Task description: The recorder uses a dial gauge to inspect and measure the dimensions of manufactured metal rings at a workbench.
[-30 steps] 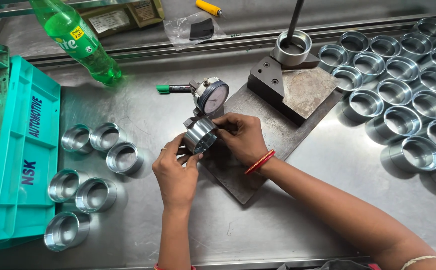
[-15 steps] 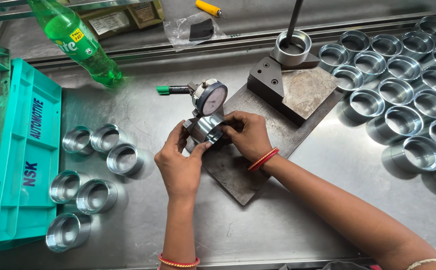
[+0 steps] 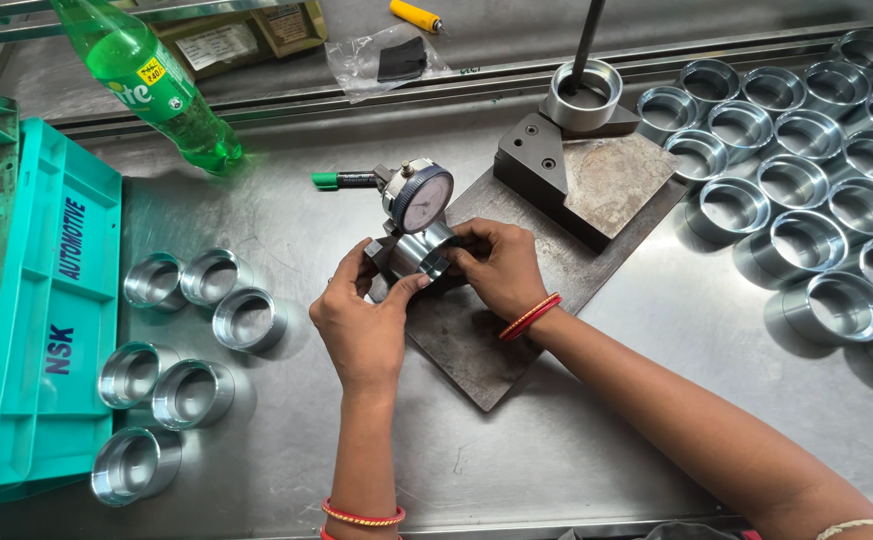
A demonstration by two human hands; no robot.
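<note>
Both hands meet at one steel ring (image 3: 425, 255) under the dial gauge (image 3: 422, 196): the left hand (image 3: 365, 325) curls round its near side with the thumb pressing the rim, and the right hand (image 3: 502, 268) pinches the far side with its fingertips. The ring sits on the dark base plate (image 3: 517, 290) on the counter (image 3: 557, 440), just below the gauge face. To do this well, I'd say the ring should lie flat against the plate, snug to its stop, with light and even pressure, so the needle settles before it is read. Six rings (image 3: 182, 360) lie to the left beside a teal crate (image 3: 42, 320); many more rings (image 3: 807, 190) crowd the right.
</note>
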